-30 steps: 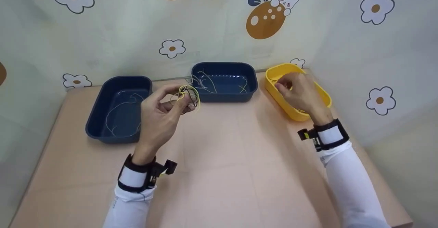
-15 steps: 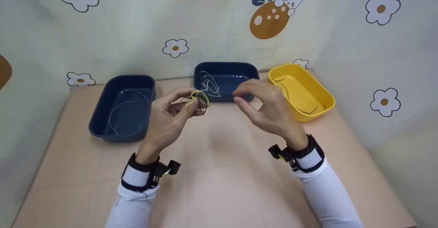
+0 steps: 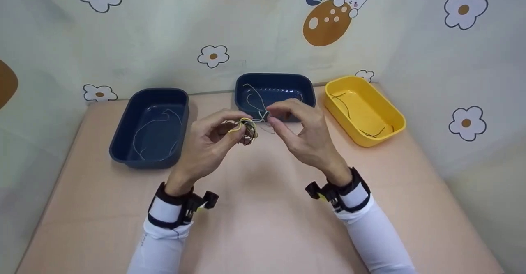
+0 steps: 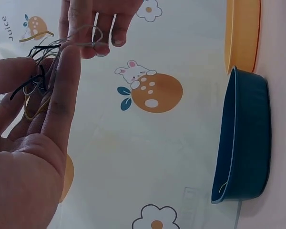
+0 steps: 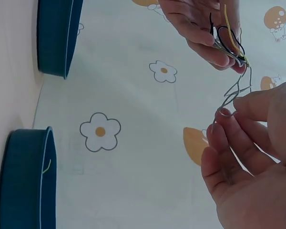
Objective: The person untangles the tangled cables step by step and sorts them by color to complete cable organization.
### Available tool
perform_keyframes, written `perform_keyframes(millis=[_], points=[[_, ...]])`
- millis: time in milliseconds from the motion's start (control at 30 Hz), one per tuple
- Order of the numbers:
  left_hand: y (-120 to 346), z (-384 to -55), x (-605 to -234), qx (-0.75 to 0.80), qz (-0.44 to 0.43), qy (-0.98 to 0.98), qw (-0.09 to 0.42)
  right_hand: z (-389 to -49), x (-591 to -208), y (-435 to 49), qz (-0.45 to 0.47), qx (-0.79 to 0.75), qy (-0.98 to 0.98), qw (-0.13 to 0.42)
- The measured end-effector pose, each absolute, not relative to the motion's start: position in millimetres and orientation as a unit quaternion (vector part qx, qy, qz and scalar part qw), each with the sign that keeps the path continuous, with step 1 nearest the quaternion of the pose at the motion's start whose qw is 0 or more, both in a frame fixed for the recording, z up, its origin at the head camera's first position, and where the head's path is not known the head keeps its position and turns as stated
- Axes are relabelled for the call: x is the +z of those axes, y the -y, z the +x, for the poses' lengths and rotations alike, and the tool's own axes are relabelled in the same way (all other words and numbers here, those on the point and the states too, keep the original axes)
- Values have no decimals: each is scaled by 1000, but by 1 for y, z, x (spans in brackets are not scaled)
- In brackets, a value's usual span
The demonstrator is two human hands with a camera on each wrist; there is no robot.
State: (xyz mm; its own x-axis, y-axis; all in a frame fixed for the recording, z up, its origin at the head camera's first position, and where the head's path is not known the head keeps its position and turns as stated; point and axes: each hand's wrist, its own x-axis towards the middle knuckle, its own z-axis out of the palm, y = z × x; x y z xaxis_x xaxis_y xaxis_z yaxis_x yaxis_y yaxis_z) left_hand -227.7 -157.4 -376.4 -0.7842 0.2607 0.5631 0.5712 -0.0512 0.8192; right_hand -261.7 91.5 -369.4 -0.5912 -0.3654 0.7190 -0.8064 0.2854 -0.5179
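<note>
- Above the desk (image 3: pixel 263 229), between your two hands and clear of the trays: mixed wire bundle (image 3: pixel 250 132), with yellow, black and pale strands.
- Your left hand (image 3: pixel 211 142) grip pinches the bundle between thumb and fingers; looks best kept firm there, as the anchor.
- Your right hand (image 3: pixel 306 136) grip pinches pale wire (image 5: pixel 235 91) between thumb and fingertips; loops of it run back to the bundle.
- Step in hand, judging by this: teasing pale wire out. Pull slowly, in line with the strand; yanking would likely tighten the tangle.
- Loops cross near your right fingertips; probably worth loosening those first.
- Watch that yellow and black strands don't ride along.
- Rear blue tray (image 3: pixel 274 76) sits just behind your hands; mind trailing ends over its rim.
</note>
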Motion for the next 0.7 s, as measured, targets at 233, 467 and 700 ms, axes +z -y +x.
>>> perform_keyframes(millis=[233,467,700], points=[[156,-228,-378,-663,-261,693,106,-262,-372,-93,371,510,749,202],[153,-227,-377,-692,-232,683,46,-263,-374,-93,350,507,758,213],[144,-227,-379,-693,-199,691,51,-264,-377,-91,346,438,788,258]])
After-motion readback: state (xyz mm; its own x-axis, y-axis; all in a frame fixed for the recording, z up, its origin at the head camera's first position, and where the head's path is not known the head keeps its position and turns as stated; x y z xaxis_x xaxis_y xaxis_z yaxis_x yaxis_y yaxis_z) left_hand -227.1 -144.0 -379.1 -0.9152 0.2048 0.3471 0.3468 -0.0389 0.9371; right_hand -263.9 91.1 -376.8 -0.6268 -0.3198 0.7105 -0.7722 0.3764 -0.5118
